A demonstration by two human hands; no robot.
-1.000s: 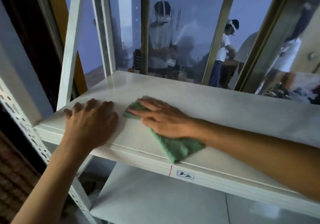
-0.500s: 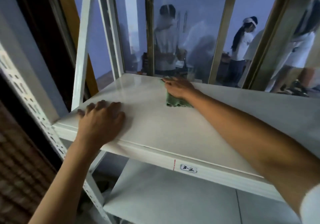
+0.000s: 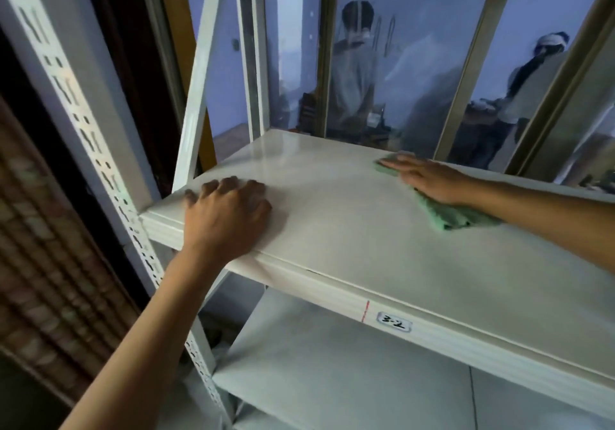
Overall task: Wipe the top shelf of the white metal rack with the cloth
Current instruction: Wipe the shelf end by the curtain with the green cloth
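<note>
Right hand [image 3: 429, 178] flat, pressing cloth [image 3: 446, 215] to the shelf [image 3: 332, 230] near its back edge; left hand [image 3: 226, 216] spread open, empty, likely bracing the rack

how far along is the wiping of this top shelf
Under way, though how much is already wiped cannot be told; the top shelf looks evenly glossy. In hand: the right hand presses the green cloth flat near the back edge, while the left hand braces the front left corner. The right end runs out of frame.
</note>
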